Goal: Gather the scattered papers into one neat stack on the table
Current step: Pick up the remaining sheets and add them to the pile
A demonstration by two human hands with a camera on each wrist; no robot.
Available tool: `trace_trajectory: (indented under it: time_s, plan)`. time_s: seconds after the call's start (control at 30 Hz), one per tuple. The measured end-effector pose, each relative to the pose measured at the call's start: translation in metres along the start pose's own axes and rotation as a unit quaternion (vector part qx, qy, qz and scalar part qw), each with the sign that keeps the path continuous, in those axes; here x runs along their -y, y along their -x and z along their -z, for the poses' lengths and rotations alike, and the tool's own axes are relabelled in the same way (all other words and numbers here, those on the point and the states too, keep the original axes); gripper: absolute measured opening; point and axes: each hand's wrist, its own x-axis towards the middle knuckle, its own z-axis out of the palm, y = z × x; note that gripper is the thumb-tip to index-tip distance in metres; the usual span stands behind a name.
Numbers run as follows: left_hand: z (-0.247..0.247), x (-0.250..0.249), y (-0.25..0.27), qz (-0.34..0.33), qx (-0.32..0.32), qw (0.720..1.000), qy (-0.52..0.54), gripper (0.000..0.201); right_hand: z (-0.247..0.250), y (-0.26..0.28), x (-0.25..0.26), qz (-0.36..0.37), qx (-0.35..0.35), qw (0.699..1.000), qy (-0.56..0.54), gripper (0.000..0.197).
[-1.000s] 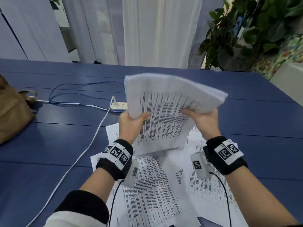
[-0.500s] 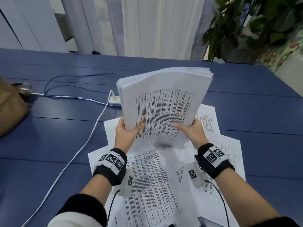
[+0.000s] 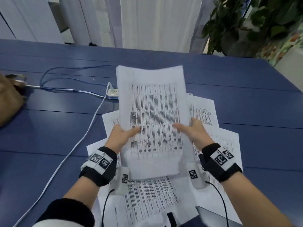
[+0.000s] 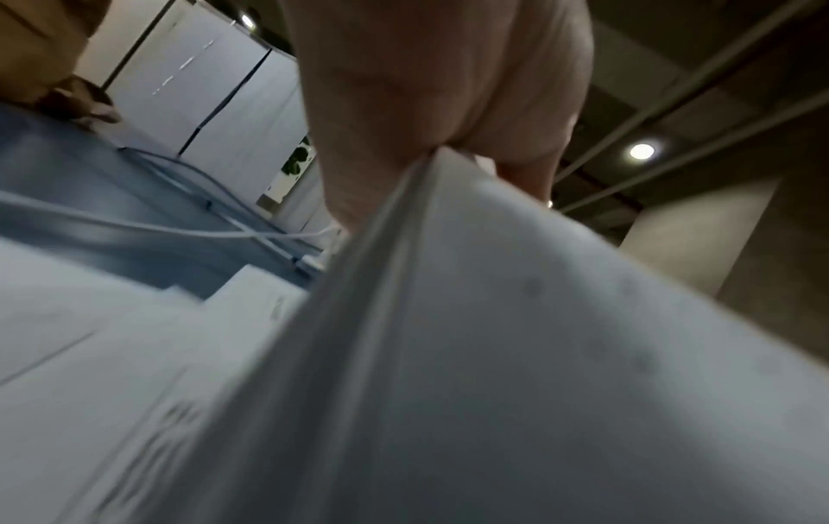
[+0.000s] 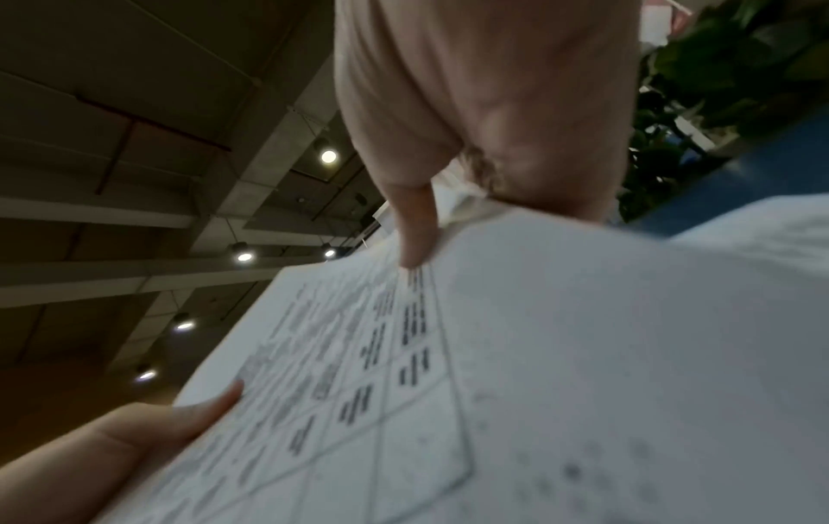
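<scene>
A thick stack of printed papers [image 3: 154, 115] is held above the blue table [image 3: 49, 128], tilted with its far end raised. My left hand [image 3: 122, 135] grips its left edge, thumb on top. On the opposite edge my right hand [image 3: 191, 131] grips the same way. The left wrist view shows the stack's edge [image 4: 381, 269] pinched in my left hand [image 4: 430, 117]. In the right wrist view my right hand [image 5: 471, 149] lays its thumb on the top sheet [image 5: 404, 372]. Several loose printed sheets [image 3: 150, 199] lie spread on the table under the stack.
A white power strip [image 3: 112, 93] with white and blue cables [image 3: 68, 154] lies left of the papers. A brown bag [image 3: 9, 99] sits at the table's left edge. A potted plant [image 3: 246, 25] stands beyond the far right corner. A dark object [image 3: 171, 218] is at the near edge.
The stack has swung from lying askew to the right into line with me and come down closer to the loose sheets. Both hands have kept their grip throughout.
</scene>
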Motion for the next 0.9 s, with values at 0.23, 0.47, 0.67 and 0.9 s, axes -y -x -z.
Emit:
trace_trajectory:
  time_s: [0.23, 0.47, 0.67, 0.9]
  plan:
    - [-0.002, 0.084, 0.038, 0.187, 0.05, 0.979, -0.066, 0.084, -0.037, 0.05, -0.062, -0.089, 0.037, 0.994, 0.048, 0.04]
    - [0.024, 0.092, 0.066, 0.191, -0.036, 0.979, -0.064, 0.013, 0.026, 0.046, -0.105, -0.153, -0.107, 0.952, 0.243, 0.045]
    - [0.021, 0.083, 0.056, 0.222, -0.015, 0.975, -0.026, 0.053, 0.035, 0.035, -0.111, -0.194, -0.028, 0.892, 0.406, 0.067]
    - [0.023, 0.083, 0.023, 0.242, 0.01, 0.97, 0.022, 0.061, 0.005, 0.017, -0.105, -0.134, 0.0, 0.898, 0.419, 0.066]
